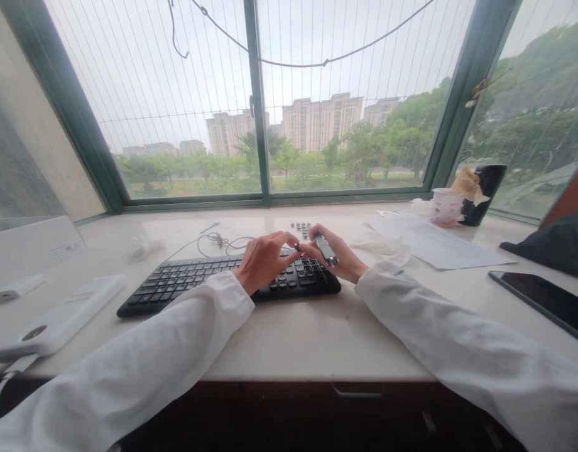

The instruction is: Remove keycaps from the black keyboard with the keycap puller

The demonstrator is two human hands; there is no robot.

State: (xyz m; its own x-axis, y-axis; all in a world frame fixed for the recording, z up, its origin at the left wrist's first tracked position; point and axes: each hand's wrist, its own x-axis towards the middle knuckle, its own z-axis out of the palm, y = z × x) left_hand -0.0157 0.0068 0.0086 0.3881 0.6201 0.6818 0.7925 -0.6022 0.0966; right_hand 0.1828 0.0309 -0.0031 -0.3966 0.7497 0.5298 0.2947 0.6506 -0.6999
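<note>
Watching from a distance, I see two bare hands in white sleeves working together above the right end of a black keyboard (185,285), which lies flat on a pale stone bench (289,342). The left hand (263,262) rests low on the keys, its fingers (286,241) closed in a pinch on a small dark piece (297,248), too small for me to identify. The right hand (340,258) comes in from the other side, its fingers (317,233) curled around a silver metal object (327,250), whose exact kind I cannot tell. Bringing both hands this close seems to steady the two items against each other. Just beyond the keyboard lies a small group of dark keycaps (302,229), within easy reach of both hands. A thin coiled cable (218,240) sits behind the keyboard. To the right are a crumpled white tissue (382,248), printed papers (440,243) and a dark phone (543,301). To the left lies a white power bank (58,317). Nothing stands between the hands and the keycaps.
</note>
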